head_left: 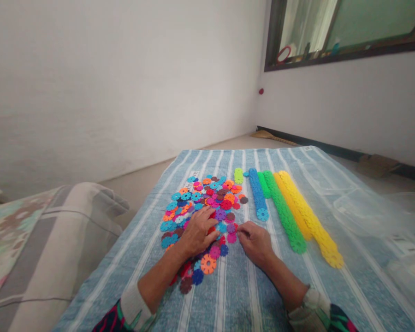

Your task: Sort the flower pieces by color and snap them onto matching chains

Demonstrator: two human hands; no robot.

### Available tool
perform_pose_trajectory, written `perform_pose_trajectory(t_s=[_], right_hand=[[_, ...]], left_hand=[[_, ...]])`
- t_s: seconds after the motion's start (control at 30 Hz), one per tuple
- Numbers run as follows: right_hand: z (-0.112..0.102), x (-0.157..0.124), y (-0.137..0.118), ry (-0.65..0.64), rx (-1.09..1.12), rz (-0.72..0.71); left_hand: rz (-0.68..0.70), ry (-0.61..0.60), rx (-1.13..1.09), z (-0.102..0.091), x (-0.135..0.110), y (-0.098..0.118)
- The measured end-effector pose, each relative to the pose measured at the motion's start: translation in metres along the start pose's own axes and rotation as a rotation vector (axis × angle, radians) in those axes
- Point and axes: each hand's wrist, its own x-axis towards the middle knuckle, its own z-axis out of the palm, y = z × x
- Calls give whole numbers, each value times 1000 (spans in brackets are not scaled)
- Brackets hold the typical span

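Note:
A loose pile of snowflake building discs in blue, orange, red, purple and brown lies on the striped cloth. My left hand rests on the pile, its fingers apart and lying over the discs. At the pile's right edge is my right hand, thumb and fingers pinched together beside a magenta disc. Whatever is between those fingertips is too small to make out. To the right lie overlapping rows of discs: a blue row, a green row and yellow rows. A short lime-green row sits behind the pile.
The blue striped cloth covers the table. Clear plastic bags or containers lie along its right side. To the left is a surface draped in striped and floral fabric. A broom lies on the floor by the wall.

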Motion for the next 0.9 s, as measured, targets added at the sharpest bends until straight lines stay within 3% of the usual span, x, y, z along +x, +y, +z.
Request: perform_pose_trajectory(t_s=[0.3,0.63,0.9], right_hand=[[-1,-1,1,-1,-16,12],[-2,-3,-2,39,-18,-15],[2,-4,-5,123,-147,-117]], left_hand=[[-78,137,-36,2,-9,-15],[-39,37,-68,4,-11,-8],[-55,83,-146,8,-11,-9]])
